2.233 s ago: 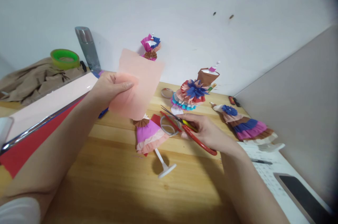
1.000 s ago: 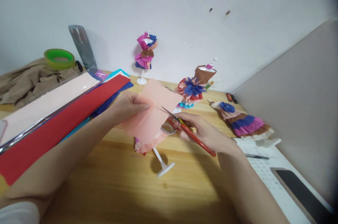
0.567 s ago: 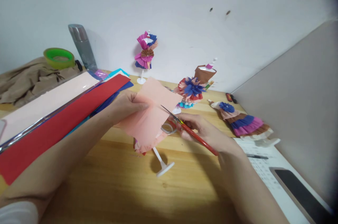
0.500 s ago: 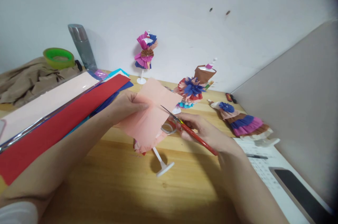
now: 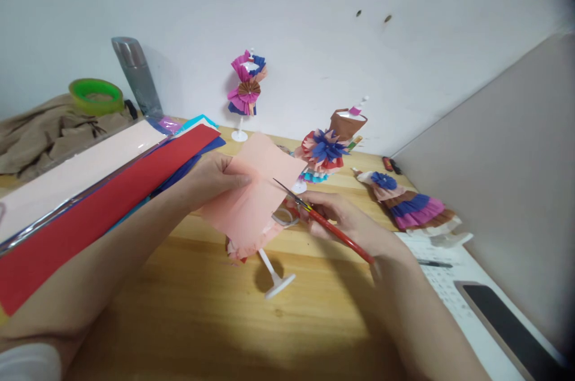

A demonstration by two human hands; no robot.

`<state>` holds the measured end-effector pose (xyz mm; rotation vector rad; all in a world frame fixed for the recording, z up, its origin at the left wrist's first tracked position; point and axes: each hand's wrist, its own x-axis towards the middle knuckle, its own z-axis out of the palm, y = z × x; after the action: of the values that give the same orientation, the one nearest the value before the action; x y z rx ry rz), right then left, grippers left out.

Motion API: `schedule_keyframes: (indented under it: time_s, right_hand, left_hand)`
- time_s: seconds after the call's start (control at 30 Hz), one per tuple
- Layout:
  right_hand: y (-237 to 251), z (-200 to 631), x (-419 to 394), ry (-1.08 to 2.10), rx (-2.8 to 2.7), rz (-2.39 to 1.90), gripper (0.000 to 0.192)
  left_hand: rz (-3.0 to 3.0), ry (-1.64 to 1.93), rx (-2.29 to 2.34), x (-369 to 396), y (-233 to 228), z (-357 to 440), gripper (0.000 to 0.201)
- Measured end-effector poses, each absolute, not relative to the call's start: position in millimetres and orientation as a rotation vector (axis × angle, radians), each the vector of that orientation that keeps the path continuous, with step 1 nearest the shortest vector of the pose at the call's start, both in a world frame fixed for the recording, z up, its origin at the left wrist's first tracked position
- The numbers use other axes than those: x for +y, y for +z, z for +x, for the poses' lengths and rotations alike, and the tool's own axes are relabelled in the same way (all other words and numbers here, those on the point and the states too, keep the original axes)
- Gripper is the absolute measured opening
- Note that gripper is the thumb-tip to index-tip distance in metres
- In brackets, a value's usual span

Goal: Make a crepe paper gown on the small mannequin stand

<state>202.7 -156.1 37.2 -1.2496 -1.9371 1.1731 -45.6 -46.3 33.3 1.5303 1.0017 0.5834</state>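
Pink paper (image 5: 263,153) is pinched at left edge by left hand (image 5: 213,178), right edge crossed by scissors (image 5: 335,229) gripped in right hand (image 5: 344,215), room seen on near worktop (image 5: 215,321).

Soft light, shadowed tabletop (image 5: 278,333), glinting plastic wrap (image 5: 81,183), dark upper-right corner
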Motion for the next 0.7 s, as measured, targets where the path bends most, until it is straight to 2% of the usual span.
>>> schedule_keyframes:
  time_s: [0.4, 0.7]
  right_hand:
    - [37.9, 204.5, -156.4, 1.15, -1.928, -1.308, 0.064]
    - [36.8, 202.3, -155.4, 1.249, -1.814, -1.315, 0.064]
  left_hand:
    - [1.496, 0.583, 0.992, -47.8, 35.6, -44.8, 0.032]
    - [1.557, 0.566, 0.972, -48.2, 36.3, -44.8, 0.029]
